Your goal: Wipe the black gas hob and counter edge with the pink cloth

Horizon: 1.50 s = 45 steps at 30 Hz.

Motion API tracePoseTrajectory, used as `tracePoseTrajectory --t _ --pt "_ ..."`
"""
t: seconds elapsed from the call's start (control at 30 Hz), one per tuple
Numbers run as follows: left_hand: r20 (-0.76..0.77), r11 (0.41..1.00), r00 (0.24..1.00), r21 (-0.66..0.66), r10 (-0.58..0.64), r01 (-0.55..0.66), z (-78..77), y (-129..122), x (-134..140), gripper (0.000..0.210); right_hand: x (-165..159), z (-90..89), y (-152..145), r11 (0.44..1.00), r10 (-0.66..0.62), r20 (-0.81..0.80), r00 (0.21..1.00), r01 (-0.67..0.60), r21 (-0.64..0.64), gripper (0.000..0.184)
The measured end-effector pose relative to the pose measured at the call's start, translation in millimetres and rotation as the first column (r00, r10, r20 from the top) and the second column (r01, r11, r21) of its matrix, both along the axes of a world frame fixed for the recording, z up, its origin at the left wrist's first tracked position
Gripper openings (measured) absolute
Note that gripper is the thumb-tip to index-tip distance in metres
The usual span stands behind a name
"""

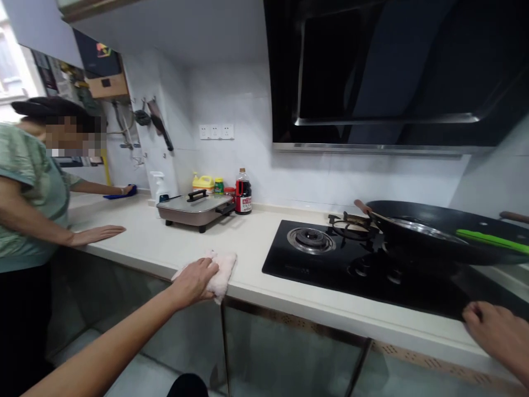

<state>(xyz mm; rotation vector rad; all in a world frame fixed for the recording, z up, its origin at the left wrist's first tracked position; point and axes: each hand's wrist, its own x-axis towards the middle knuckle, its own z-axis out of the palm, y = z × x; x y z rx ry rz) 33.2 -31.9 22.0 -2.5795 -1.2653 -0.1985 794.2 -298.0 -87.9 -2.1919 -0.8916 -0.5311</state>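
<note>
Pale pink, soft and fluffy, a small cloth (pixel 225 269) lies at the front edge of the cream-white countertop (pixel 252 242), one corner hanging slightly over it. The person's left hand (pixel 194 282) is palm down on this cloth, fingers together and partly bent, keeping hold of it. Well apart, the right hand (pixel 496 326) is at the counter's front edge near the right-hand end, curled into a loose fist; its palm is hidden, so I cannot tell whether it holds anything.

Just behind, a black glass cooktop (pixel 297 269) is set into the counter, with a round metal burner (pixel 311 240) at its left. On its right side sits a wide black wok (pixel 438 252) with wooden handles, a bright green long-handled utensil (pixel 491 240) lying across it.

At the left, a co-worker in a pale green patterned top (pixel 31 204) leans over the counter, one hand (pixel 97 235) flat on it and the other on a dark blue cloth (pixel 118 195).

Farther back stand a brown electric pan with a glass lid (pixel 179 216), a dark sauce bottle with a red label (pixel 243 193), a white spray bottle (pixel 157 184) and a yellow jug (pixel 204 183). White sockets (pixel 216 131) line the wall, and a glossy black range hood (pixel 388 66) overhangs the cooktop.
</note>
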Motion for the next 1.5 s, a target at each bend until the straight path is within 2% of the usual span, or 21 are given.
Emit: tracePoseTrajectory --t 0.1,0.17,0.23,0.3,0.4,0.47,0.53,0.6,0.63,0.7,0.73,0.8,0.87,0.93,0.97,1.03,1.13,1.23,1.33,1.4,1.5 --pt "0.074 0.990 0.988 0.036 -0.138 0.135 -18.9 -28 54 0.048 -17 13.1 -4 0.986 -0.019 -0.007 1.000 0.018 -0.167 0.023" --pt "0.103 0.969 0.965 0.077 -0.242 0.235 -31.7 -49 99 0.058 -27 18.1 -5 0.982 -0.038 0.017 0.999 0.041 -0.182 0.027" --pt "0.116 0.961 0.956 0.100 -0.270 0.259 -41.4 -68 144 0.070 -32 20.3 -7 0.980 -0.039 0.042 0.998 0.046 -0.192 0.029" --pt "0.122 0.958 0.953 0.107 -0.277 0.265 -46.4 -86 184 0.077 -32 21.2 -8 0.977 -0.033 0.070 0.997 0.047 -0.207 0.032" --pt "0.127 0.943 0.936 0.097 -0.329 0.318 -47.7 -107 228 0.081 -31 25.1 -10 0.974 -0.030 0.082 0.996 0.048 -0.222 0.034" --pt "0.132 0.929 0.920 0.084 -0.370 0.361 -48.9 -117 250 0.082 -42 32.2 -8 0.983 -0.032 0.078 0.996 0.045 -0.177 0.033" --pt "0.143 0.925 0.914 0.075 -0.381 0.374 -53.3 -123 267 0.083 -74 42.5 -3 0.998 0.003 0.105 0.994 0.003 -0.058 0.034" --pt "0.167 0.932 0.917 0.075 -0.362 0.354 -60.6 -126 278 0.085 -130 53.2 8 0.984 0.124 0.157 0.980 -0.142 0.107 0.038" --pt "0.181 0.935 0.918 0.075 -0.353 0.345 -64.3 -127 282 0.087 -165 57.7 14 0.944 0.249 0.171 0.953 -0.279 0.177 0.040" --pt "0.210 0.935 0.911 0.069 -0.354 0.347 -69.4 -126 284 0.095 -239 63.1 30 0.821 0.484 0.170 0.858 -0.513 0.251 0.038" --pt "0.225 0.931 0.904 0.057 -0.363 0.360 -69.7 -125 281 0.099 -273 63.4 38 0.762 0.578 0.193 0.793 -0.609 0.220 0.037" --pt "0.252 0.906 0.875 0.011 -0.413 0.424 -65.3 -120 266 0.098 -328 58.7 55 0.640 0.740 0.262 0.620 -0.768 0.009 0.041" --pt "0.286 0.844 0.812 -0.025 -0.508 0.536 -55.7 -111 238 0.085 -358 48.0 71 0.587 0.798 0.280 0.533 -0.793 -0.162 0.054" --pt "0.338 0.772 0.724 0.013 -0.602 0.636 -44.4 -99 199 0.068 -369 34.8 84 0.609 0.788 0.299 0.538 -0.753 -0.248 0.073" --pt "0.368 0.777 0.714 0.041 -0.596 0.628 -38.9 -91 177 0.056 -370 28.7 90 0.633 0.770 0.311 0.556 -0.726 -0.268 0.082" --pt "0.445 0.863 0.757 0.076 -0.478 0.500 -27.8 -71 139 0.034 -375 19.8 99 0.680 0.731 0.338 0.593 -0.672 -0.292 0.098" --pt "0.524 0.965 0.812 0.103 -0.259 0.241 -12.1 -36 106 0.030 -400 19.4 113 0.705 0.710 0.344 0.615 -0.626 -0.334 0.110" --pt "0.554 0.992 0.825 0.115 -0.109 0.053 -5.0 -5 111 0.033 -439 31.1 133 0.670 0.742 0.342 0.576 -0.631 -0.391 0.109" --pt "0.516 0.996 0.856 0.081 -0.015 -0.031 -10.4 13 128 0.039 -463 41.9 151 0.654 0.756 0.341 0.559 -0.628 -0.422 0.095" --pt "0.481 0.996 0.876 0.068 0.018 -0.058 -16.8 21 133 0.044 -461 44.7 154 0.647 0.763 0.356 0.540 -0.637 -0.419 0.086" --pt "0.463 0.995 0.884 0.050 0.058 -0.092 -22.3 27 130 0.050 -436 42.8 142 0.628 0.773 0.414 0.480 -0.672 -0.394 0.080"
